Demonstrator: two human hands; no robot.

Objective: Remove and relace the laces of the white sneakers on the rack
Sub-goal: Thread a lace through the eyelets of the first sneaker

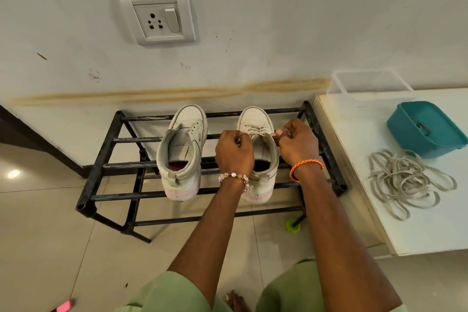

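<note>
Our left hand (234, 151) and right hand (297, 143) each curl round an end of the lace (255, 129) on the right sneaker (255, 119). Both sneakers sit on the rack (101, 159); the left sneaker (183, 149) is unlaced, and a loose lace (405, 180) lies on the table (354, 185).

stained white wall (253, 33) with socket (157, 19), beige tiled floor (38, 235).

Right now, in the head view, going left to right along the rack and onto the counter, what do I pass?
Unlaced white sneaker → left hand → laced white sneaker → right hand → loose pile of grey laces → teal plastic tub.
</note>
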